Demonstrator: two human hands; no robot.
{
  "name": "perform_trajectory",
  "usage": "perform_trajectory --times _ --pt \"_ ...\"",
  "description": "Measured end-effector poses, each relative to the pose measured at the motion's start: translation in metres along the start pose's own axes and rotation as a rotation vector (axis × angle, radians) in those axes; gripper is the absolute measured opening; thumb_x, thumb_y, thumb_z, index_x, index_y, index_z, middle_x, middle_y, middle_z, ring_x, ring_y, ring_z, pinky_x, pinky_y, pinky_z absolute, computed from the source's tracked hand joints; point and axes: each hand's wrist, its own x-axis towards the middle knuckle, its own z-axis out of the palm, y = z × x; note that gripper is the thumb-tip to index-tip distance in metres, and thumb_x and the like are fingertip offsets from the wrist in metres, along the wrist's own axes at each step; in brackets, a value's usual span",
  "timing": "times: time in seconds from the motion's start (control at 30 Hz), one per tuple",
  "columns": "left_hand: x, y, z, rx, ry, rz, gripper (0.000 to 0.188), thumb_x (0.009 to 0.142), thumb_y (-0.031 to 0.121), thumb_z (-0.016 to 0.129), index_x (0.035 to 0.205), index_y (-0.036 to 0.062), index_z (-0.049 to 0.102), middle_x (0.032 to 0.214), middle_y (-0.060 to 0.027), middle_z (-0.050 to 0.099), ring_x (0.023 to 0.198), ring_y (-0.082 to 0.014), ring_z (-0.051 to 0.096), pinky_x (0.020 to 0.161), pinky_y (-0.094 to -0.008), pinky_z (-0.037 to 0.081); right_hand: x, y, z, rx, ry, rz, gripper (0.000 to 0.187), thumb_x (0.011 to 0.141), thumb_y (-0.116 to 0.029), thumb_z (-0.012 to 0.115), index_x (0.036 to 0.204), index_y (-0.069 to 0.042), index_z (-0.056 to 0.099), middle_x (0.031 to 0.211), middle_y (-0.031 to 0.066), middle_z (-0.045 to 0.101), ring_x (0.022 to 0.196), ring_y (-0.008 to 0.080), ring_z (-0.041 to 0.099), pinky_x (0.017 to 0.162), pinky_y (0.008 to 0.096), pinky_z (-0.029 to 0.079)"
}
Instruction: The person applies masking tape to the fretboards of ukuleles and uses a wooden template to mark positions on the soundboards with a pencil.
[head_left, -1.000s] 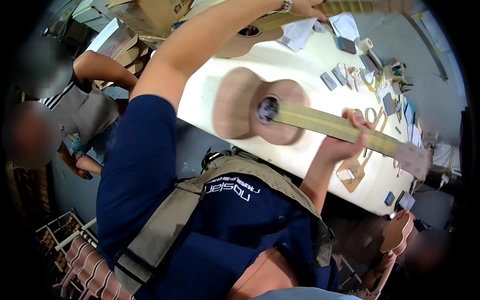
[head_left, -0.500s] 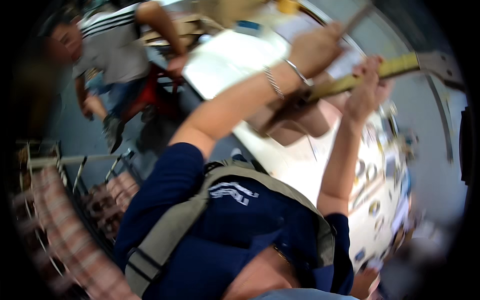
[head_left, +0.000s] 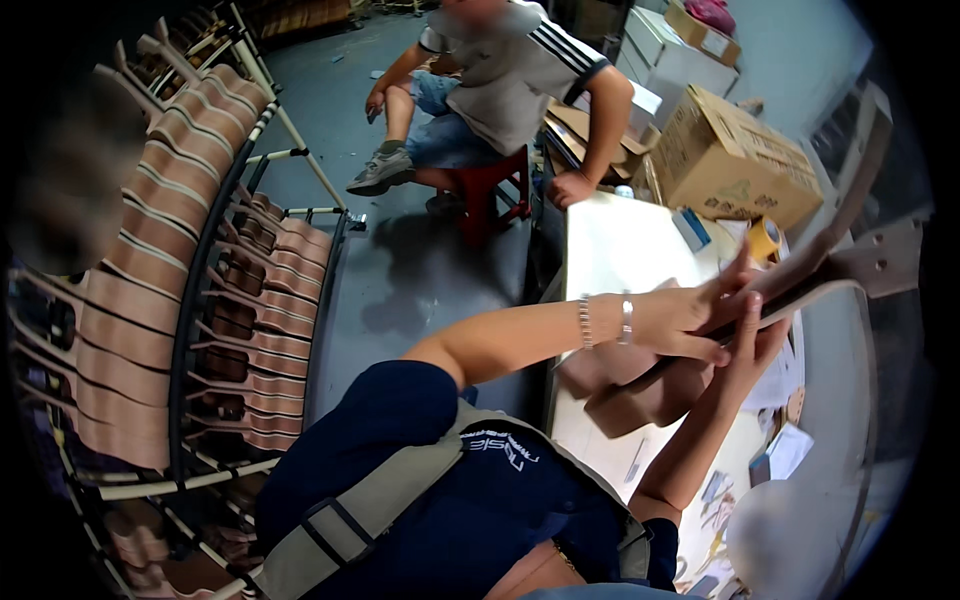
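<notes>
At the right, my left hand point(head_left: 675, 320) and my right hand point(head_left: 755, 345) close together around a long brown curved piece point(head_left: 645, 395). Its wide, bent end hangs below the hands, over the table. From the hands, one narrow arm point(head_left: 850, 190) rises to the upper right. A second arm point(head_left: 885, 260), with small holes at its end, reaches further right. The fingers partly hide where these parts meet, so I cannot tell whether they are one piece or two stacked. My left wrist carries a chain bracelet and a bangle.
Racks at the left carry rows of similar wavy brown pieces point(head_left: 165, 240). A person sits on a red stool point(head_left: 490, 200), a hand resting on the white table point(head_left: 605, 245). On and near the table are a cardboard box point(head_left: 735, 155), yellow tape point(head_left: 764, 240) and papers.
My view has turned left, bringing more of the racks in. My hands, apart on the brown piece earlier, are now close together, and its arms point more steeply upward.
</notes>
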Motion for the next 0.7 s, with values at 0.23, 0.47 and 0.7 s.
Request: perform_trajectory --times 0.23,0.47,0.7 --pt "-0.133 0.087 -0.1 0.291 0.399 -0.16 0.121 0.081 0.008 0.068 0.133 0.0161 -0.041 0.143 -0.0216 0.032 0.12 -0.0279 0.05 0.09 -0.0327 0.046 -0.008 -0.006 0.167 0.29 -0.741 0.024 0.06 0.078 -0.017 0.072 0.124 0.005 0.04 0.106 0.0108 0.057 0.096 0.0169 0.057 0.087 0.0308 0.044" --pt "-0.347 0.046 -0.154 0.574 0.95 -0.602 0.037 0.082 0.018 0.066 0.112 0.0025 0.049 0.107 -0.0102 0.056 0.095 -0.0195 0.054 0.084 -0.0347 0.045 -0.091 0.063 0.365 0.132 -1.266 0.269 0.047 0.065 -0.009 0.077 0.105 0.001 0.055 0.098 0.009 0.058 0.091 0.0205 0.056 0.08 0.0289 0.046" --pt "-0.524 0.038 -0.198 0.499 1.402 -0.978 0.048 0.079 0.011 0.068 0.122 0.0054 0.047 0.113 -0.0058 0.055 0.101 -0.0142 0.053 0.09 -0.0299 0.045 -0.234 0.139 0.503 -0.174 -1.315 -0.327 0.053 0.063 -0.015 0.074 0.111 -0.006 0.053 0.119 0.0158 0.049 0.117 0.0356 0.043 0.1 0.0527 0.033"
